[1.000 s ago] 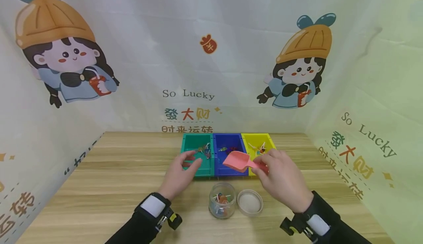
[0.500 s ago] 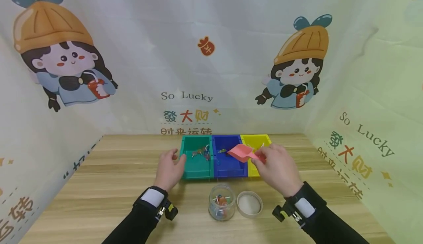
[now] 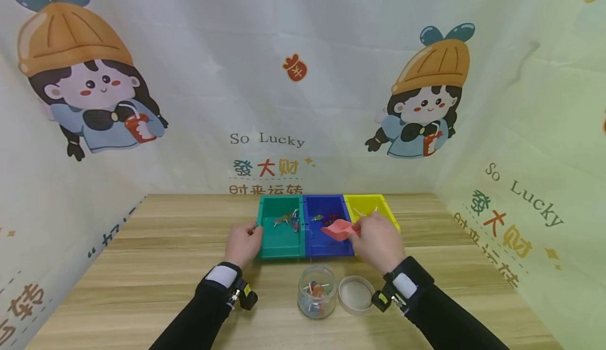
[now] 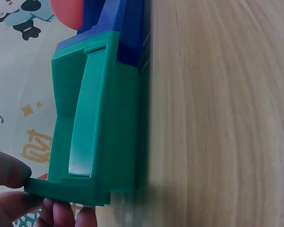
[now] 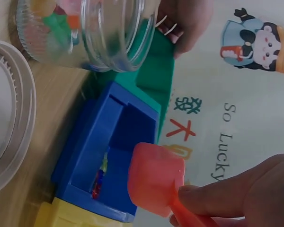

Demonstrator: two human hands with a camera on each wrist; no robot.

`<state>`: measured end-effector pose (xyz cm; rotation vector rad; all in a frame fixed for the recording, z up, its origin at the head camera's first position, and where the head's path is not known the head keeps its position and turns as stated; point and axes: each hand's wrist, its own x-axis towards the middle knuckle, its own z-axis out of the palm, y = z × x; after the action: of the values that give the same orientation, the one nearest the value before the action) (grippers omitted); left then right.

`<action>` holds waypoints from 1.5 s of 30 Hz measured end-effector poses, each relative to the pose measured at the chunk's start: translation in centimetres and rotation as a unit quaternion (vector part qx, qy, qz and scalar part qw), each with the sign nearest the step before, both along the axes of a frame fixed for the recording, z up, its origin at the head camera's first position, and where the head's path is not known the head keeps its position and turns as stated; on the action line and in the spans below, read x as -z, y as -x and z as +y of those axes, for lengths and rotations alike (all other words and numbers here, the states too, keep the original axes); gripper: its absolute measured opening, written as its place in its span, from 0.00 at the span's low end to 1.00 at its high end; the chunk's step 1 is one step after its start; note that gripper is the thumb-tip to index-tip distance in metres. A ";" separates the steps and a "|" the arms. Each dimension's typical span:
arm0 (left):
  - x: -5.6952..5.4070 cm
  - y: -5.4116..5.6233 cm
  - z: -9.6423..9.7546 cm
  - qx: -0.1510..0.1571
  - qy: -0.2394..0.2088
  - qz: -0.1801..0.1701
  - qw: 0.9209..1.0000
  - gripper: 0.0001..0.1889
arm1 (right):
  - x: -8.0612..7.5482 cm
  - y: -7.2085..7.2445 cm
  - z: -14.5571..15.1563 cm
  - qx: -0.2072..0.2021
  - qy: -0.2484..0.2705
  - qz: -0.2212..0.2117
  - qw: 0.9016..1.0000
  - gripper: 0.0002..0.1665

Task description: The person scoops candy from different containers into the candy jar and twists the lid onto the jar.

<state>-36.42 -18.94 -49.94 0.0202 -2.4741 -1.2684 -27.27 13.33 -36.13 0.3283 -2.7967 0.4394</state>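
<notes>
Gripping a green bin (image 3: 280, 245) of candies (image 3: 295, 220) is the left hand (image 3: 243, 243); right hand (image 3: 378, 240) pinches a scoop (image 3: 338, 230).

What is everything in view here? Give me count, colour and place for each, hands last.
green bin: 1, green, left of row
blue bin: 1, blue, middle
yellow bin: 1, yellow, right
scoop: 1, pink, above blue bin
jar: 1, clear, before the bins
lollipops: several, mixed colours, in jar
small pieces: several, mixed colours, in bins
lid: 1, off-white, right of jar
tabletop: 1, wood-grain, underneath
backdrop: at least 1, whitish, printed, behind and beside
wrist cameras: 2, black, on wrists
sleeves: 2, black, on arms
left hand: 1, bare, gripping green bin's edge
right hand: 1, bare, holding scoop
</notes>
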 end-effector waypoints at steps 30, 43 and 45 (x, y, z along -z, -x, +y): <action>-6.6 -5.1 1.8 0.023 -0.035 -0.134 0.990 0.25 | 3.2 7.6 -6.0 0.096 -0.060 -0.056 0.992 0.26; -6.5 -5.3 1.4 0.034 -0.044 -0.146 0.988 0.26 | 4.6 9.6 -7.2 0.063 -0.050 -0.110 0.991 0.12; -6.5 -5.3 1.3 0.033 -0.047 -0.142 0.988 0.25 | 5.7 11.3 -6.9 0.054 -0.043 -0.123 0.990 0.11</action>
<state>-31.09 -17.61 -43.43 0.1541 -2.6675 -1.5017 -38.53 6.45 -41.88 0.1475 -3.0617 0.3550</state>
